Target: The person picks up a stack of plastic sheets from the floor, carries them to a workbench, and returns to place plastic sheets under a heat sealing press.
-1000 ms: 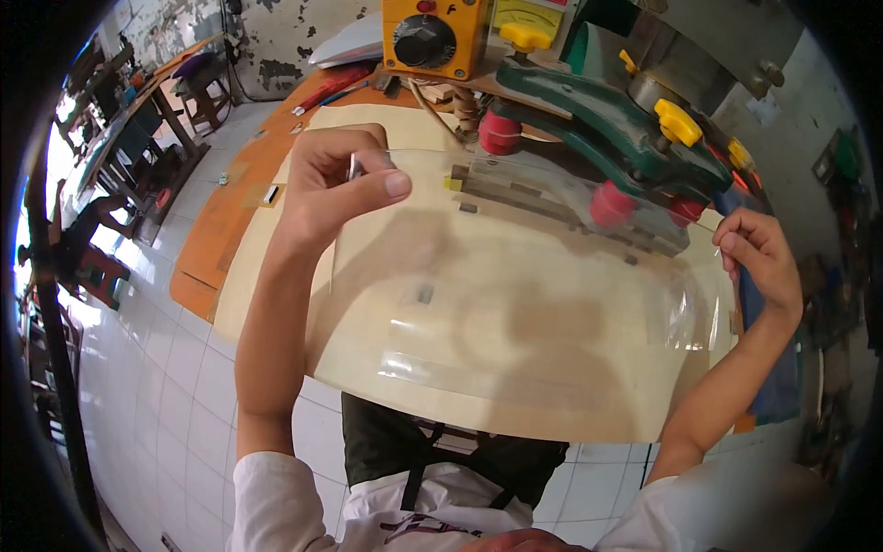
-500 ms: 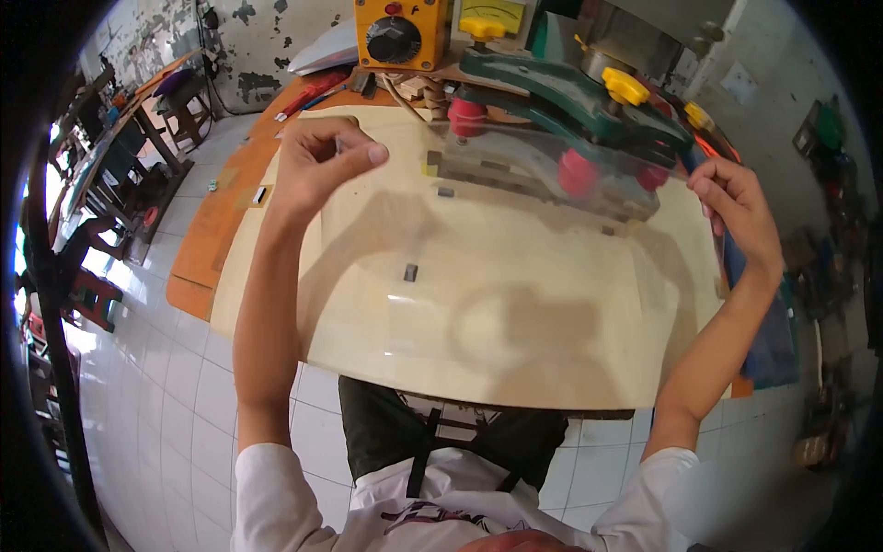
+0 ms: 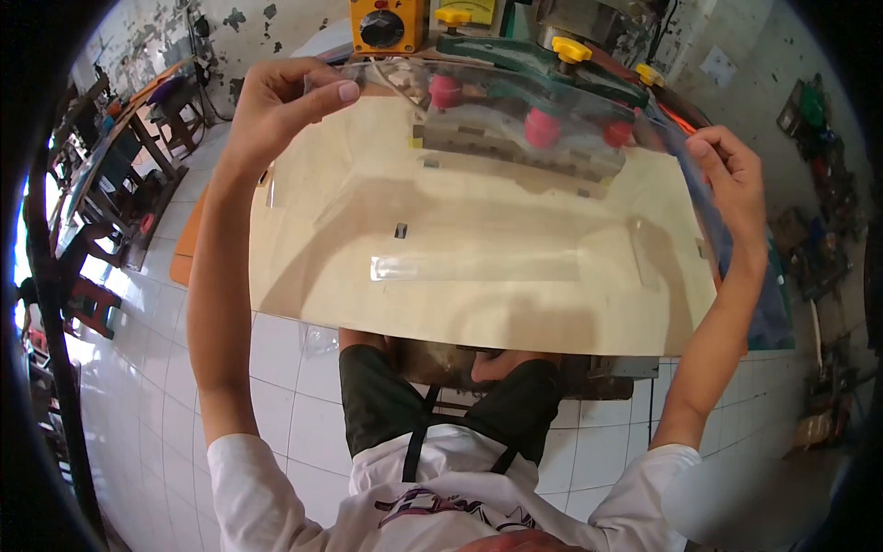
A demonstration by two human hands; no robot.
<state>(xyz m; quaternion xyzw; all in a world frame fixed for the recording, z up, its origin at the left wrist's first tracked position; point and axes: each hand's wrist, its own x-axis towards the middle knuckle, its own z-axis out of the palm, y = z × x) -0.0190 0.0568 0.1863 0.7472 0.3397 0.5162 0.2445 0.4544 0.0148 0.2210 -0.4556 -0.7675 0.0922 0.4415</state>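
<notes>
Plastic sheet (image 3: 487, 207), transparent, pinched in left hand (image 3: 283, 99) and right hand (image 3: 733, 173), shirt print (image 3: 446, 504) unreadable.

Workshop with yellow-knobbed green machine (image 3: 497, 51)

Across from me rose a flaking, dark-patched white wall (image 3: 244, 44); the glossy, white-tiled floor (image 3: 147, 419) caught bright light (image 3: 20, 253) from the left, where a dark wooden stool (image 3: 175, 109) stood beside a brown wooden tabletop (image 3: 158, 83).

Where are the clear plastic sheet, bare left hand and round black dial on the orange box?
Clear plastic sheet (image 3: 478, 207): head view, near its middle.
Bare left hand (image 3: 277, 103): head view, its middle.
Round black dial (image 3: 381, 29): head view, its centre.
</notes>
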